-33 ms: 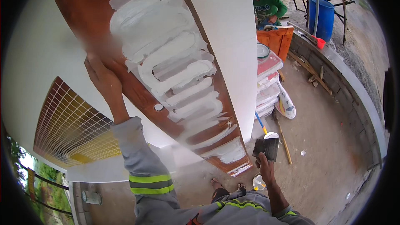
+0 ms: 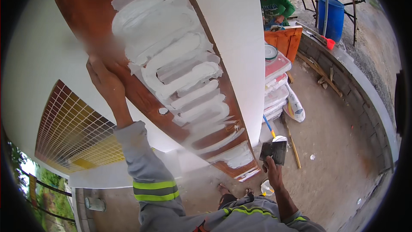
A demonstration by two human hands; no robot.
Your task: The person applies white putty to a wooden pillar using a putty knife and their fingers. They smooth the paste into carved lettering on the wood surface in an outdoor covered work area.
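Note:
A long reddish-brown board [image 2: 146, 94] slants down the middle of the view, much of its face smeared with white filler [image 2: 180, 64] in thick looping strokes. My left hand [image 2: 107, 81] grips its left edge, the fingertips partly lost in a blurred patch. My right hand [image 2: 272, 174], low at the right beside the board's lower end, holds a dark rectangular putty blade [image 2: 273, 152] by its handle. My bare feet [image 2: 224, 190] show below the board.
Stacked sacks [image 2: 275, 92], a blue-handled tool [image 2: 268, 124] and white buckets [image 2: 267, 187] stand at the right. A co-worker in green [image 2: 279, 4] is behind an orange wooden panel [image 2: 282, 41]. A low block wall [image 2: 352, 86], a blue barrel [image 2: 330, 17] and tiled panel [image 2: 68, 129] are around.

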